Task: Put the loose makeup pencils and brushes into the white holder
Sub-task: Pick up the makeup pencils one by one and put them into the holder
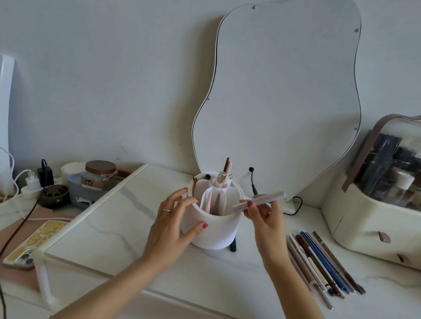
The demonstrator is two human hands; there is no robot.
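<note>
The white holder (214, 227) stands mid-table, a round tub with divided compartments; a few pencils and brushes (224, 175) stick up from its back compartments. My left hand (174, 222) cups its left side, fingers spread against the wall. My right hand (263, 216) holds a pale lilac makeup pen (259, 201) by its lower end, tilted just above the holder's right rim. Several loose pencils (322, 260), brown, blue and grey, lie side by side on the table to the right. A black item (233, 245) pokes out from behind the holder's base.
A wavy-edged mirror (283, 88) leans on the wall behind. A cream cosmetics case (392, 214) sits at the right. On the left are a brown-lidded jar (99, 174), chargers with cables (37, 180), and a phone (32, 244) below the raised marble tabletop (117, 227).
</note>
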